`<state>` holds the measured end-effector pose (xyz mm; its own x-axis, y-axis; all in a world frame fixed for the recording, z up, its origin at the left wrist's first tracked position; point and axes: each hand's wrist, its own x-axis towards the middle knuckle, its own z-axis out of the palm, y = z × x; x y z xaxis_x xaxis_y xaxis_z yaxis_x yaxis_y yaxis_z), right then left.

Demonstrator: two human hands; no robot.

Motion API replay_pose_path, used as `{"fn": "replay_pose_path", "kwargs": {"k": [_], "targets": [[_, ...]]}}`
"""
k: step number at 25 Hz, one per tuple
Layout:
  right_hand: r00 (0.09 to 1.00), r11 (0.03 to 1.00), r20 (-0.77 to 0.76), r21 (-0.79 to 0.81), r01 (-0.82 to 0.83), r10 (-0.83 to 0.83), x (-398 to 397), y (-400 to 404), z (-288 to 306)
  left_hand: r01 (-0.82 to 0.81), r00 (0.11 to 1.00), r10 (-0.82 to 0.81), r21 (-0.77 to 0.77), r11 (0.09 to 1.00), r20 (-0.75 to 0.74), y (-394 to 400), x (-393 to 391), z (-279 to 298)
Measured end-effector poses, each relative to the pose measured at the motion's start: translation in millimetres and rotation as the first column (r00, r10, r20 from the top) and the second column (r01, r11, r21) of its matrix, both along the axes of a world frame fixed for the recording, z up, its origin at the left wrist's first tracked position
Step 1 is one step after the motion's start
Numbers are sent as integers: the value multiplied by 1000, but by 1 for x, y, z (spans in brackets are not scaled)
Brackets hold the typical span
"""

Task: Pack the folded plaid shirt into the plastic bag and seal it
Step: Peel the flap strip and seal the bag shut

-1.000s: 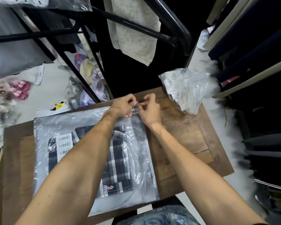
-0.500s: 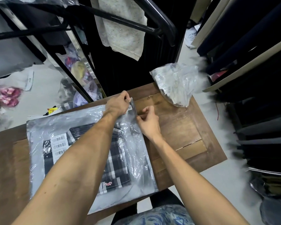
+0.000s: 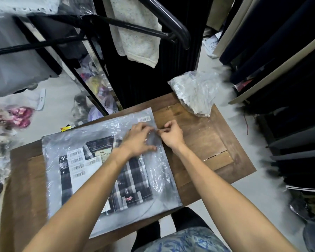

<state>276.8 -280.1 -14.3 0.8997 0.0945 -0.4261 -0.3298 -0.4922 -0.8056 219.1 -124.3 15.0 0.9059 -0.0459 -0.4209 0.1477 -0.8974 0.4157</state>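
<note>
Left hand [image 3: 138,138]: we log it palm-down on the plastic bag [image 3: 102,160], fingers spread and flat, pinning the film just inside the bag's right edge; it grips nothing.

Right hand [image 3: 169,133]: thumb and fingertips pinched together at that same right edge, just beside the left hand. We judge they hold the edge of the flap or a sealing strip, but what sits in the pinch is too small to tell.

Item 1, plaid shirt [image 3: 131,180]: folded, wholly inside the bag, lying flat with a small red logo toward us and 4 barcode labels [image 3: 76,163] over its left part. We count packing as done.

Item 2, plastic bag: flat on the wooden table [image 3: 204,142], its right edge under both hands. Sealing looks in progress along this edge; how much of it is closed we cannot tell. Pressing down the rest is what we judge remains.

Item 3, crumpled spare bags [image 3: 195,93]: at the table's far right corner, well apart from the work.

Item 4, black rack [image 3: 120,26]: beyond the table, a pale cloth [image 3: 136,31] draped over it.
</note>
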Motion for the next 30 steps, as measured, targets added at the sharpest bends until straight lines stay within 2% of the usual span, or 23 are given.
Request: {"fn": "replay_pose_path", "kwargs": {"k": [2,4,7,19,24,30], "targets": [[1000,1000,-12,0,9,-9,2,-1,1,116,990,-100,167,979,-103,-15,-20,4],[1000,1000,-32,-5,0,0,2,2,3,119,980,-76,235,965,-184,-23,-26,2],[1000,1000,-25,3,12,-12,-3,5,6,121,972,-55,290,949,-227,-29,-22,-2],[988,990,148,-136,-29,49,-45,0,24,124,951,-28,297,947,-308,-31,-18,3],[992,991,127,-136,-5,23,-68,-13,18,158,939,-44,314,936,-341,-33,-14,7],[991,987,126,-153,59,-39,-98,-28,5,159,949,-66,290,944,-308,-29,-16,8]]}}
